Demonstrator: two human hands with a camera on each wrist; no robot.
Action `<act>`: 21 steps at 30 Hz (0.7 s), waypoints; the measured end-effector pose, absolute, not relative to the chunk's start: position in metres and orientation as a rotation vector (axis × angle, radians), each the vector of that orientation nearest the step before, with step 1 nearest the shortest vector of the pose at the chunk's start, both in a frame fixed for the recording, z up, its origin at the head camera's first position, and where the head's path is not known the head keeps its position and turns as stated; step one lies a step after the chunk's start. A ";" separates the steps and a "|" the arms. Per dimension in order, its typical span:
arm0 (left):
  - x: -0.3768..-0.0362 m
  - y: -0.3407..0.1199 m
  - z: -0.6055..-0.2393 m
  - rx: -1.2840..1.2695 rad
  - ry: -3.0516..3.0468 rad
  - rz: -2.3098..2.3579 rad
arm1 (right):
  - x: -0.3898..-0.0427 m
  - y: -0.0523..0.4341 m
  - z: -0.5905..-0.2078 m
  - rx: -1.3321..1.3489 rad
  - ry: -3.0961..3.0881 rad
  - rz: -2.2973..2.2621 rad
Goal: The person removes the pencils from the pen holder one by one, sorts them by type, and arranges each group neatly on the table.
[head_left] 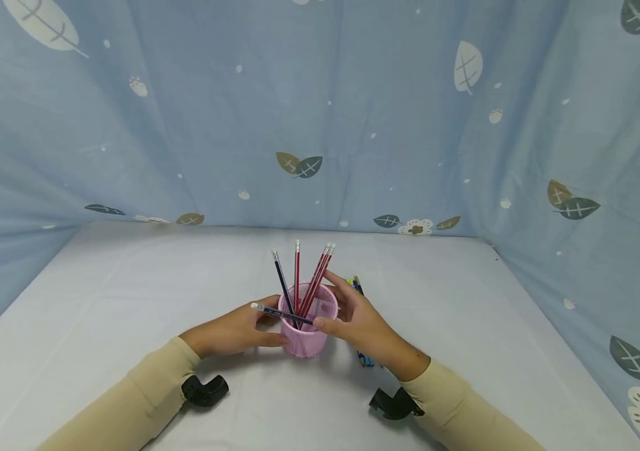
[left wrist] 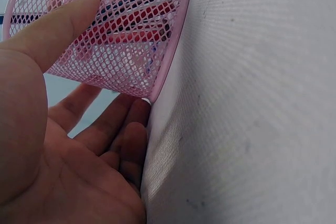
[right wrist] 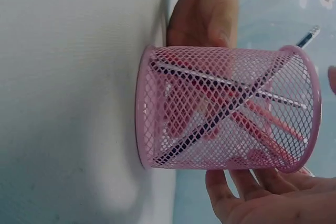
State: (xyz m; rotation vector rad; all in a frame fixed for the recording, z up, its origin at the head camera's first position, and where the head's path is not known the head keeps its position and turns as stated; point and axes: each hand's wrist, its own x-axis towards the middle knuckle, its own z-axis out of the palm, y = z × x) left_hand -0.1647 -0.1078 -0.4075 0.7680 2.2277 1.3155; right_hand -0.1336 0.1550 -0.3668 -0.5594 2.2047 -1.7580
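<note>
A pink mesh pencil cup [head_left: 304, 343] stands upright on the table between the two hands. Red pencils [head_left: 297, 269] and dark pencils [head_left: 283, 279] lean inside it, white erasers up; one dark pencil slants far out over the left rim. The left hand [head_left: 241, 329] holds the cup's left side, its thumb [left wrist: 68, 24] along the mesh and its fingers bent around the far side, near the base. From the right, the right hand [head_left: 361, 319] curves around the cup, fingertips [right wrist: 218, 184] on the far wall and thumb by the near rim.
Pens with blue and yellow-green parts [head_left: 366, 360] lie on the white table [head_left: 184, 263] just right of the cup, partly hidden beneath the right hand. Black wrist mounts [head_left: 205, 391] hang at both sleeves. A blue leaf-print curtain [head_left: 212, 125] borders the table.
</note>
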 end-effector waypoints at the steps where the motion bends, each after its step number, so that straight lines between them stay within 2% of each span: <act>1: -0.165 -0.108 -0.407 0.768 2.226 1.317 | -0.134 0.155 -0.368 -0.563 2.210 -1.751; 8: -0.165 -0.108 -0.407 0.772 2.232 1.307 | -0.138 0.156 -0.376 -0.681 2.234 -1.738; 21: -0.167 -0.108 -0.406 0.800 2.228 1.314 | -0.142 0.158 -0.377 -0.717 2.334 -1.623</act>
